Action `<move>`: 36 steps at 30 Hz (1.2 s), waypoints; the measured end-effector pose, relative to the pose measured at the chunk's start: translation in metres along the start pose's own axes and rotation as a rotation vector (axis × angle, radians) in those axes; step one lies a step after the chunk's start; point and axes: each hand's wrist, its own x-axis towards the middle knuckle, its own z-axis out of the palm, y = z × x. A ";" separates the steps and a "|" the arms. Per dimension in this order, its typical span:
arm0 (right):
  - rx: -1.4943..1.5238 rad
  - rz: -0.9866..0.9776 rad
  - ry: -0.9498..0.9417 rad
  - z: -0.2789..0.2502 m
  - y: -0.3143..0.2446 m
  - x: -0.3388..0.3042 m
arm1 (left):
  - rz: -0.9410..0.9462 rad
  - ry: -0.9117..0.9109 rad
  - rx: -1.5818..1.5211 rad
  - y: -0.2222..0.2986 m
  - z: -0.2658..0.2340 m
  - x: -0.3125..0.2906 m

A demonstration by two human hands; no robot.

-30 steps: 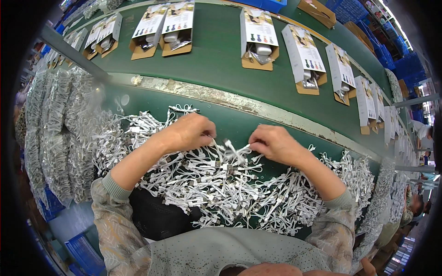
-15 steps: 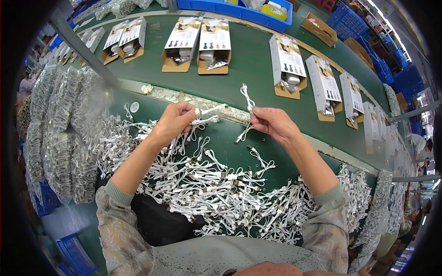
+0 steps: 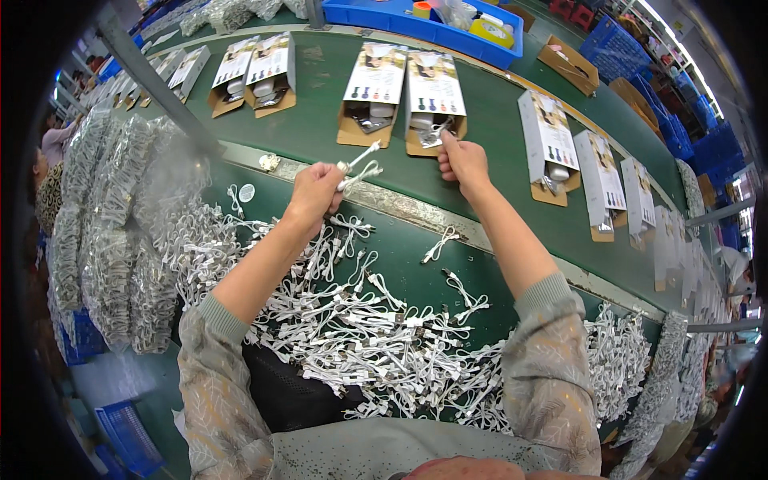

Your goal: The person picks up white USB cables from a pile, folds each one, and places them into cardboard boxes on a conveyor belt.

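Note:
My left hand (image 3: pixel 318 194) is closed around some short white USB cables (image 3: pixel 362 170), whose ends stick out past the fingers toward the green belt. Farther right, my right hand (image 3: pixel 464 164) reaches over the belt with its fingers pinched at the open end of a white printed box (image 3: pixel 434 84). A white cable (image 3: pixel 434 134) runs from those fingertips into the box's mouth, beside a white item and a silvery packet. A similar open box (image 3: pixel 374 76) stands right beside it on the left. Below my hands, a large heap of white cables (image 3: pixel 392 344) covers the green table.
Pairs and rows of similar open boxes (image 3: pixel 548 136) stand along the belt (image 3: pixel 336 56). A worn metal rail (image 3: pixel 400 204) divides belt from table. Bagged cable bundles (image 3: pixel 112 232) rise at left beside a grey post (image 3: pixel 156 80). A blue tray (image 3: pixel 384 18) sits beyond.
My right hand has moved from over the table up and forward to a box mouth, taking a cable along. The boxes on the belt have shifted right. The left hand still holds its cables.

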 end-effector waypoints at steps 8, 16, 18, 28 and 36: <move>-0.514 -0.695 -0.016 -0.046 0.015 -0.113 | -0.214 0.226 -0.474 -0.005 0.055 0.067; -0.700 -0.843 -0.317 -0.070 0.028 -0.151 | -0.276 0.280 -0.691 -0.016 0.107 0.108; -0.701 -0.779 -0.270 -0.075 0.032 -0.150 | -0.270 0.203 -0.653 -0.011 0.113 0.088; -0.771 -0.795 -0.242 -0.070 0.024 -0.126 | -0.216 -0.143 -0.456 -0.004 0.018 0.031; -0.034 -0.007 -0.341 -0.012 -0.015 -0.077 | -0.011 0.317 -0.181 0.016 -0.057 0.029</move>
